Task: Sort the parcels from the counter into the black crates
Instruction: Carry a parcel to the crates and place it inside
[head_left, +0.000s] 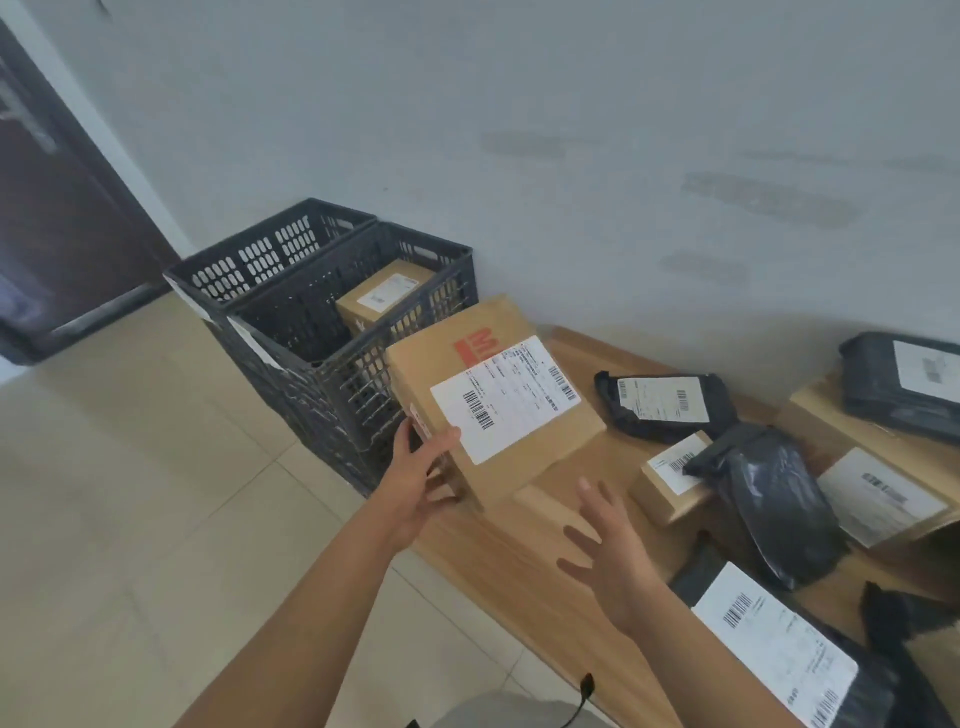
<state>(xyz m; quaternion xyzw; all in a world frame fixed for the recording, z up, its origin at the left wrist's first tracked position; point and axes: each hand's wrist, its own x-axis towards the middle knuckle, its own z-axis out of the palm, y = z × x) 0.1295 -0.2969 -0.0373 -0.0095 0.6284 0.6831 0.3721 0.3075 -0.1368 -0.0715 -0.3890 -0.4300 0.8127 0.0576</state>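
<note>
One cardboard box (493, 395) is up off the wooden counter (524, 561), tilted, right beside the nearer crate (358, 332) — brown, red print on top, big white barcode label. The left hand (415, 483) grips its near-left corner, thumb on the label, fingers curled underneath. The right hand (608, 556) hovers over the counter with fingers spread, holding nothing. Two black crates on the floor by the wall — the farther crate (260, 254) looks empty from here, the nearer holds one small box (382, 296). Roughly seven parcels sit on the counter, black mailers and brown boxes.
</note>
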